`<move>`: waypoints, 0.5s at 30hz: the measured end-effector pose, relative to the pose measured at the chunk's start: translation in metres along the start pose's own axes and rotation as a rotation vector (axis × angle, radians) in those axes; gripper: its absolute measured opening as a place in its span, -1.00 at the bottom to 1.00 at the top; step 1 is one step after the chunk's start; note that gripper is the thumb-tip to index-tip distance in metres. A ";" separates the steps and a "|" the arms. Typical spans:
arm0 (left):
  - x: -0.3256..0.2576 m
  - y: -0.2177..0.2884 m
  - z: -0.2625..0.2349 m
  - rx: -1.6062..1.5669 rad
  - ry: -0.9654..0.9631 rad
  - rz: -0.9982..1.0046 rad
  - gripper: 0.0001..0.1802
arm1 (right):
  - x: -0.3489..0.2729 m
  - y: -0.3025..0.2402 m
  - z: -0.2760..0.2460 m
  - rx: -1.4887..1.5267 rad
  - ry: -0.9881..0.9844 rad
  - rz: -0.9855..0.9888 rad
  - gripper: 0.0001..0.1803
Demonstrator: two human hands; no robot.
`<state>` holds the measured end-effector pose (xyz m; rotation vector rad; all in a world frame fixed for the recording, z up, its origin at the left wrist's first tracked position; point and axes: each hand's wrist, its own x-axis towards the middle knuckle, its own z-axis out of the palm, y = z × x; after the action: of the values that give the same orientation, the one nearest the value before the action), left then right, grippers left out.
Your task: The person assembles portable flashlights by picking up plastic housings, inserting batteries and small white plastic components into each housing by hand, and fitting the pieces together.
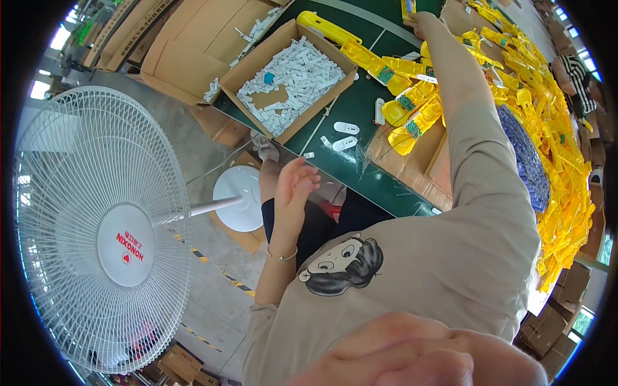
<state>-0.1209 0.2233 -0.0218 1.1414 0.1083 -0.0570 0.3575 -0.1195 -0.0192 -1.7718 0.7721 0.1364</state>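
My right arm, in a beige sleeve, stretches far across the green table (360,109). My right hand (423,23) is at the far edge, its fingers closed on a yellow plastic part (408,8). My left hand (297,182) hovers over my lap just off the table's near edge, empty, with its fingers apart. Two white oval parts (345,135) lie on the table a little beyond it. An open cardboard box (254,64) full of small white plastic pieces stands further left.
A big heap of yellow plastic parts (553,148) and a stack of blue pieces (528,157) fill the table's right side. A white pedestal fan (96,225) stands on the floor at my left. Flat cartons (187,45) lie behind it. Another person's striped sleeve (579,80) shows far right.
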 end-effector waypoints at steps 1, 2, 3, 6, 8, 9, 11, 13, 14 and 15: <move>-0.005 0.000 -0.003 0.020 0.031 -0.014 -0.51 | -0.006 -0.001 0.007 -0.004 -0.018 -0.001 -0.76; -0.006 0.001 -0.005 0.025 0.033 -0.016 -0.51 | -0.014 -0.002 0.003 -0.166 -0.022 -0.025 -0.70; -0.007 0.001 -0.006 0.023 0.047 -0.014 -0.51 | -0.017 -0.002 0.001 -0.328 -0.024 -0.049 -0.64; -0.002 -0.002 -0.008 0.020 0.060 -0.026 -0.53 | -0.055 -0.004 -0.002 -0.706 0.104 -0.507 -0.63; 0.000 -0.003 -0.004 0.011 0.059 -0.034 -0.55 | -0.187 -0.030 -0.007 -1.126 0.154 -0.872 -0.77; 0.006 -0.001 0.002 0.029 0.018 -0.038 -0.56 | -0.177 -0.023 -0.014 -1.173 0.024 -0.897 -0.65; 0.010 -0.002 0.009 0.046 -0.003 -0.047 -0.56 | -0.184 0.007 -0.006 -1.075 -0.313 -0.941 -0.52; 0.012 -0.002 0.019 0.069 -0.093 -0.019 -0.57 | -0.215 0.018 0.002 -0.887 -0.449 -0.784 -0.46; 0.011 0.001 0.024 0.072 -0.095 -0.016 -0.57 | -0.212 0.026 0.010 -0.982 -0.449 -0.764 -0.45; 0.009 0.005 0.029 0.072 -0.129 -0.014 -0.56 | -0.209 0.031 0.014 -1.076 -0.449 -0.744 -0.44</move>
<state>-0.1095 0.1991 -0.0068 1.2053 -0.0009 -0.1478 0.1817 -0.0212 0.0467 -2.7640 -0.4351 0.4860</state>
